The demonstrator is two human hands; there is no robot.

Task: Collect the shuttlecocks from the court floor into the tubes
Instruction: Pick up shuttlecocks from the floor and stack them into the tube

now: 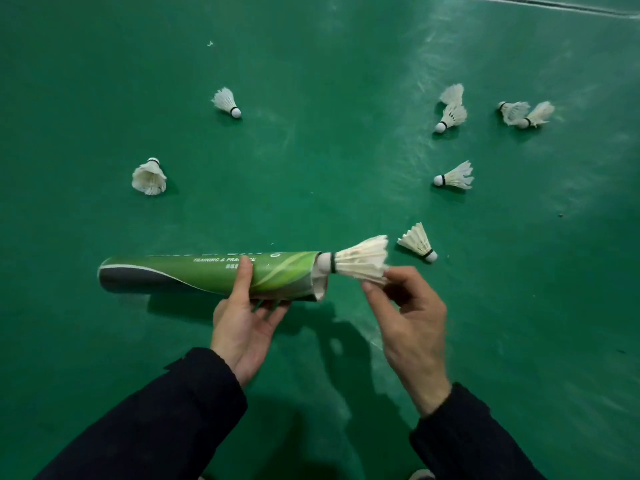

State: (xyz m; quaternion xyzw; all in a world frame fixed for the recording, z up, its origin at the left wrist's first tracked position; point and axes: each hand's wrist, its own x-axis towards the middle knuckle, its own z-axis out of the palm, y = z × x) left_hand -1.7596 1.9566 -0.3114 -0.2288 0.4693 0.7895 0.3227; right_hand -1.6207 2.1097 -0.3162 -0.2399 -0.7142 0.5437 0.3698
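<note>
My left hand [242,320] grips a green cardboard tube [207,273] held level above the floor, its open mouth facing right. A white feather shuttlecock [360,259] has its cork head just inside that mouth. My right hand [405,313] pinches its feather skirt from below. Several more shuttlecocks lie on the court: one close by at the right [419,242], one at mid right [455,176], a pair farther back [452,110], another pair at far right [524,114], one at the left [149,176] and one at back centre [227,102].
The green court floor [311,150] spreads all around, with a dark seam line [554,3] across the top right corner. A white object [420,475] peeks in at the bottom edge.
</note>
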